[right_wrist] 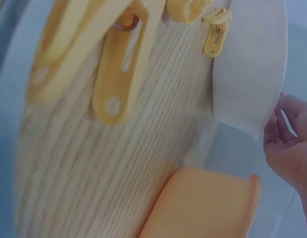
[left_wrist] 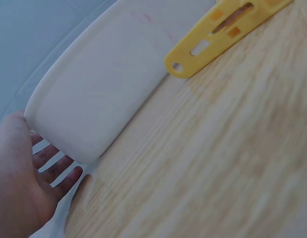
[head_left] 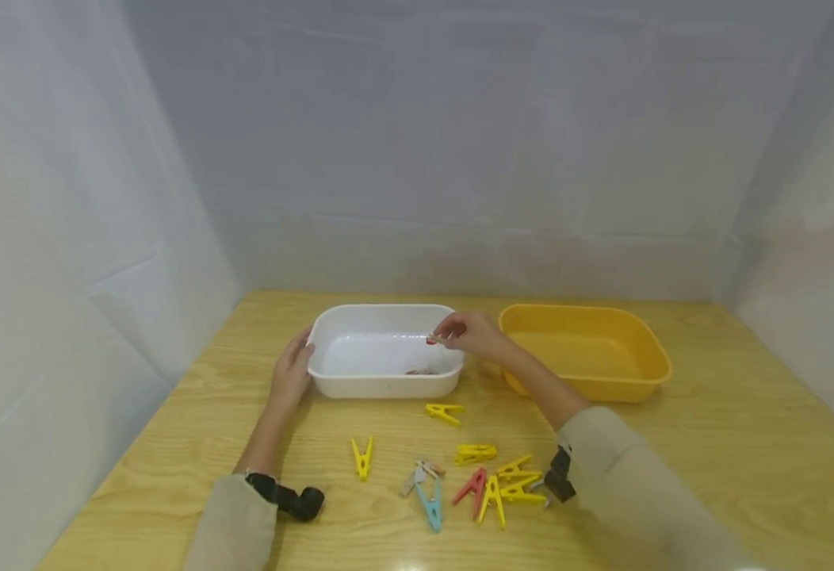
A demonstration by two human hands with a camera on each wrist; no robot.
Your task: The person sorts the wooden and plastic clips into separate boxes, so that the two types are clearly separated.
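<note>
A person sits at a wooden counter (head_left: 709, 444) with two tubs side by side: a white tub (head_left: 381, 350) on the left and a yellow tub (head_left: 588, 349) on the right. The left hand (head_left: 290, 373) rests against the white tub's left end, fingers straight, steadying it. The right hand (head_left: 468, 331) hovers over that tub's right rim, pinching a small red peg (head_left: 431, 340) between fingertips. At least one peg (head_left: 420, 370) already lies inside the white tub; the yellow tub looks empty. A scatter of pegs (head_left: 460, 468) waits on the counter near the person: mostly yellow, plus one red, one blue and one pale. Sorting appears to be at an early stage, with most pegs not yet placed.
</note>
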